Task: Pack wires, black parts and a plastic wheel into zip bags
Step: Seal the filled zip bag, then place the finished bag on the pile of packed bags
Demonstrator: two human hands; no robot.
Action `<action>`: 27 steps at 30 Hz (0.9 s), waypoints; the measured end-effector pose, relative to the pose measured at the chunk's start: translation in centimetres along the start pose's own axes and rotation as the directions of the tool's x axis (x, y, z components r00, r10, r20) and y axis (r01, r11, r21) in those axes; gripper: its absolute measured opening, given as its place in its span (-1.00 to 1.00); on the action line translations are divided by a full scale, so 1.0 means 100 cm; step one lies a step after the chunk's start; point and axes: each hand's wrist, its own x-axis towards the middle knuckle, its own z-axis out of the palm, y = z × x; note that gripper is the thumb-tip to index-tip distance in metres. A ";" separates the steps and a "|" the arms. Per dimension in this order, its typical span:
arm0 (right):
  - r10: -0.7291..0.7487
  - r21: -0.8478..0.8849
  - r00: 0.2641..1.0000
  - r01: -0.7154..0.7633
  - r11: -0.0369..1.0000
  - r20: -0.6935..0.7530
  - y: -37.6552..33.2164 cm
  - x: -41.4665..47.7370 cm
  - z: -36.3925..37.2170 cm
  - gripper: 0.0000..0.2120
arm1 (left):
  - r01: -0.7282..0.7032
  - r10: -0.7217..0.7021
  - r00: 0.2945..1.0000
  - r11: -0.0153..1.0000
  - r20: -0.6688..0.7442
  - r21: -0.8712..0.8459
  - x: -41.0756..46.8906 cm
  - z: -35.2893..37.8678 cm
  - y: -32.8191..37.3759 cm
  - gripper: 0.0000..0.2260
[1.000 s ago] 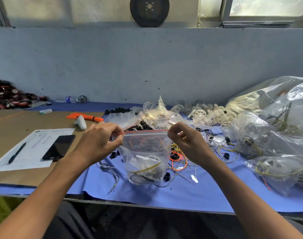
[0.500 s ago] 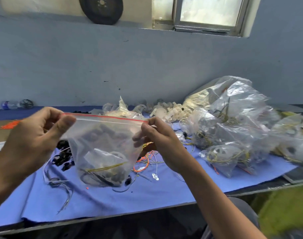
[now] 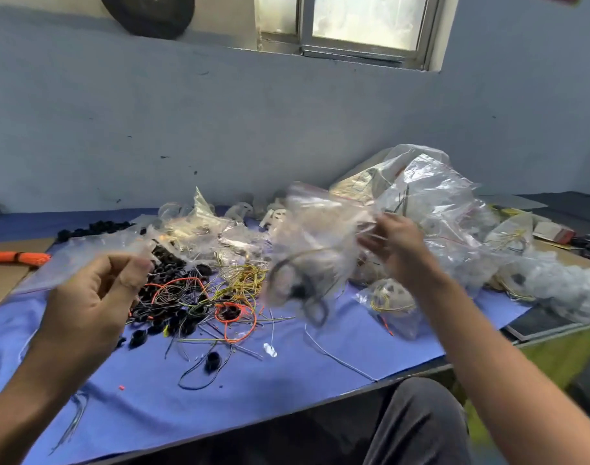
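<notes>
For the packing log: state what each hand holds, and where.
Right hand pinches the filled zip bag at its right edge, exact spot blurred. Left hand apparently holds nothing.

A blue cloth [image 3: 253, 397] covers the table [image 3: 417, 373] beneath a window [image 3: 364, 21].

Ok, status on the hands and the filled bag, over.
Left hand loosely curled, holding nothing. Filled zip bag blurred at right hand, grip unclear. Loose wires and black parts on the cloth below.
</notes>
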 end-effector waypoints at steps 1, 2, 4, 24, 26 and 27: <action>0.011 0.001 0.991 -0.011 1.000 -0.130 -0.002 0.021 -0.022 -0.92 | 0.028 -0.028 1.000 1.000 0.011 -0.002 -0.007 -0.001 -0.006 -0.86; 0.016 -0.019 0.969 -0.021 1.000 -0.248 0.000 0.038 -0.043 -0.88 | 0.060 -0.060 0.998 0.998 0.026 -0.004 -0.015 0.000 -0.013 -0.89; -0.011 -0.215 0.901 -0.092 0.972 -0.434 0.017 0.058 -0.077 -0.64 | 0.136 -0.138 0.988 0.990 0.066 0.028 -0.031 0.002 -0.034 -0.90; -0.023 -0.677 0.977 0.163 0.718 0.210 0.218 -0.011 0.044 -0.67 | 0.278 -0.390 0.920 0.625 -0.016 0.729 0.094 -0.044 -0.217 -0.87; -0.010 -0.736 0.972 0.184 0.652 0.234 0.218 -0.015 0.048 -0.64 | 0.228 -0.409 0.912 0.513 0.003 0.828 0.122 -0.046 -0.239 -0.75; -0.011 -0.753 0.971 0.192 0.630 0.239 0.219 -0.017 0.051 -0.65 | 0.177 -0.406 0.914 0.433 0.016 0.884 0.134 -0.047 -0.249 -0.70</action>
